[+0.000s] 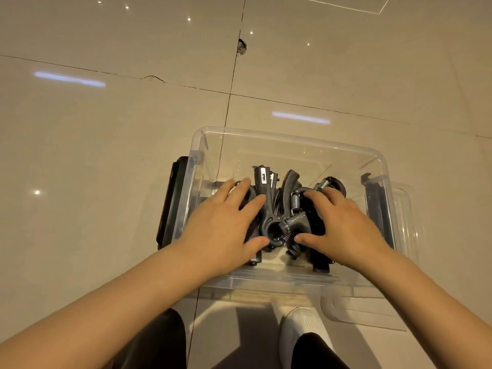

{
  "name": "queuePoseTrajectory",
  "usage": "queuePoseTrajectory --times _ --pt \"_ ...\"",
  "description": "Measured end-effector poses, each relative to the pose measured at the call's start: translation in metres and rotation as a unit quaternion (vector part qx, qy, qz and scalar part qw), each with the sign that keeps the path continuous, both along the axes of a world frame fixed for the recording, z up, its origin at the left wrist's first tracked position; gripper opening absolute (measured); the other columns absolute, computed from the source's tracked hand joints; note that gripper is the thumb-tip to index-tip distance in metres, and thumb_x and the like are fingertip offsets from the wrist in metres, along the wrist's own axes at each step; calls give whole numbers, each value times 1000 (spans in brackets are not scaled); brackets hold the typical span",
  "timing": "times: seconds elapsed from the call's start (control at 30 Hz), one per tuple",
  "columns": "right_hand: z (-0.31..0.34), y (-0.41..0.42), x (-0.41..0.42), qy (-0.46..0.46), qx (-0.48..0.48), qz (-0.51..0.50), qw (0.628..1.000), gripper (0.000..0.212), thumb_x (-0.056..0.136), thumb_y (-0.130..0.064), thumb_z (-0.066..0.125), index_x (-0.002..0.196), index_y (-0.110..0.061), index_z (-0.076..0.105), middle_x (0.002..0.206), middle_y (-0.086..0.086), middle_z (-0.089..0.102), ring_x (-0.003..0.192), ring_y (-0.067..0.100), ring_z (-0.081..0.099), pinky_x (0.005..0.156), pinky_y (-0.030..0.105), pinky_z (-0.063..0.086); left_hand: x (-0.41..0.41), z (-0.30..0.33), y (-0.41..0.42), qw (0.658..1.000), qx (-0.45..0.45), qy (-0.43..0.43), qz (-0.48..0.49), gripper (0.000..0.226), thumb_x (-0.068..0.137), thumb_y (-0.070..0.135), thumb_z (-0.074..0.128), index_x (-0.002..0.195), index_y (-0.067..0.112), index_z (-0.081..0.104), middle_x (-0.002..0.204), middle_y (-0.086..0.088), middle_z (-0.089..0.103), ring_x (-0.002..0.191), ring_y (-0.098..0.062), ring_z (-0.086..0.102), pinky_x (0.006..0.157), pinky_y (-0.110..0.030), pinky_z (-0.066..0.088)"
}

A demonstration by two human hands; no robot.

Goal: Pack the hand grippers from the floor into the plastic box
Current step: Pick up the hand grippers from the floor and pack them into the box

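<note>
A clear plastic box stands on the tiled floor in front of me. Several black hand grippers with metal springs lie piled inside it. Both my hands are inside the box on top of the pile. My left hand lies flat on the grippers at the left, fingers spread and straight. My right hand rests on the grippers at the right, fingers extended over a spring and handle. Neither hand visibly curls around a gripper.
The box's black latch handles show at its left side and right side. A clear lid lies under or beside the box at the right. My white shoe is just in front of it. Beige floor tiles surround everything.
</note>
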State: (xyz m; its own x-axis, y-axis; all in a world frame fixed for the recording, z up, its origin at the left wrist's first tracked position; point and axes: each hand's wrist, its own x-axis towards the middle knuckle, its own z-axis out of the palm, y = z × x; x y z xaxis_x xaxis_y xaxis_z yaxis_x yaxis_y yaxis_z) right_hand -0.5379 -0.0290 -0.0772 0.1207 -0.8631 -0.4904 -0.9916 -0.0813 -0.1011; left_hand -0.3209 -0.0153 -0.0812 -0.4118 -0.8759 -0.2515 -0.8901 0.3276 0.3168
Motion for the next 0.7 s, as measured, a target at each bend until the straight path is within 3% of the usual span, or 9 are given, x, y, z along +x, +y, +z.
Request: queuePoseTrajectory --times 0.07,0.23,0.4,0.57,0.7 --pt "-9 4 0 -8 21 -27 999 93 72 -61 67 145 -31 19 151 2 22 132 28 34 93 41 44 -12 -10 -6 992 110 -65 1 85 85 68 43 149 33 1 158 -3 -13 145 -28 -6 115 -46 15" --pt "-20 5 6 11 -48 -5 999 95 72 -58 69 145 -32 14 145 5 29 123 29 41 83 39 48 -13 -37 -1 978 195 -72 14 88 83 67 46 148 36 -6 156 -3 -21 141 -29 -23 117 -50 12" --pt "-17 1 1 -22 -80 -13 996 78 81 -37 64 144 -34 18 140 4 37 115 28 49 73 35 46 -13 -37 0 978 195 -79 5 85 87 66 41 146 37 -13 154 -2 -26 139 -28 -28 117 -45 -1" --pt "-1 -2 -16 -39 -128 -86 987 73 81 -39 65 142 -35 25 139 2 40 114 28 52 78 37 46 -15 -35 -2 974 152 -160 -40 83 89 69 27 142 33 -26 152 -3 -29 140 -28 -26 115 -50 -11" --pt "0 3 -18 -30 -110 -93 989 72 82 -42 63 143 -35 25 143 0 38 117 26 50 80 38 46 -15 -37 -3 976 158 -148 -33 82 88 69 26 142 34 -26 152 0 -30 140 -27 -28 115 -51 -11"
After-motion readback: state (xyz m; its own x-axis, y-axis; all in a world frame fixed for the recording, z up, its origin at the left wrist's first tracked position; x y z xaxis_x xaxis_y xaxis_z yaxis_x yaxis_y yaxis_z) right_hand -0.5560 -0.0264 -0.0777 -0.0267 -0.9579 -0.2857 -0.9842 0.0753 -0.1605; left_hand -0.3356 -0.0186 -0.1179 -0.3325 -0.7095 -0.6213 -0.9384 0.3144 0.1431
